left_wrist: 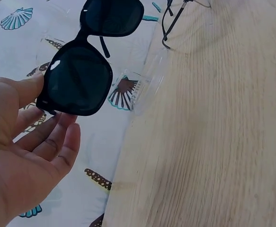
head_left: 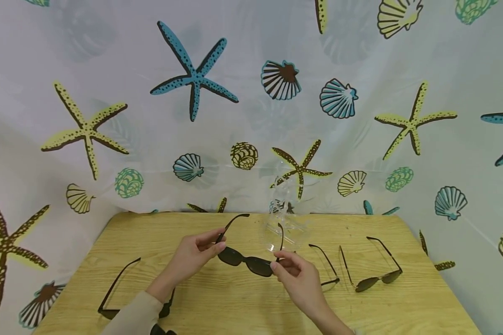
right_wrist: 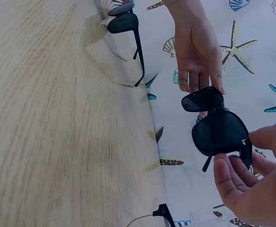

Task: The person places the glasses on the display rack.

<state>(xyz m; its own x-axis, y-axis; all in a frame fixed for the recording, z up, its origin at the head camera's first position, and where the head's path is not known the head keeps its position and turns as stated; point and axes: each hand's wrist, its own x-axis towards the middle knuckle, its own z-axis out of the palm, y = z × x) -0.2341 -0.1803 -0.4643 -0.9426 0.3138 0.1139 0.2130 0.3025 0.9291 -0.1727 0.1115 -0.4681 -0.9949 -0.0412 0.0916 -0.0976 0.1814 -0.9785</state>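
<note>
A pair of black sunglasses [head_left: 258, 266] is held up over the wooden table, its dark lenses toward me and its arms unfolded, pointing away. My left hand [head_left: 191, 257] pinches the left hinge corner between thumb and fingers. At the opposite corner, my right hand [head_left: 300, 280] grips the frame near the hinge. In the left wrist view, the left thumb lies against the edge of the sunglasses [left_wrist: 78, 78], with the fingers behind. The right wrist view shows both hands at either end of the sunglasses [right_wrist: 219, 135].
Behind the right hand stands a clear plastic holder [head_left: 291, 232] at the back of the wooden table [head_left: 234, 307]. To the right lie thin-rimmed sunglasses [head_left: 368, 284] and dark-framed glasses [head_left: 330, 282], partly hidden by my hand. Other black sunglasses [head_left: 108, 313] lie left, partly under my sleeve.
</note>
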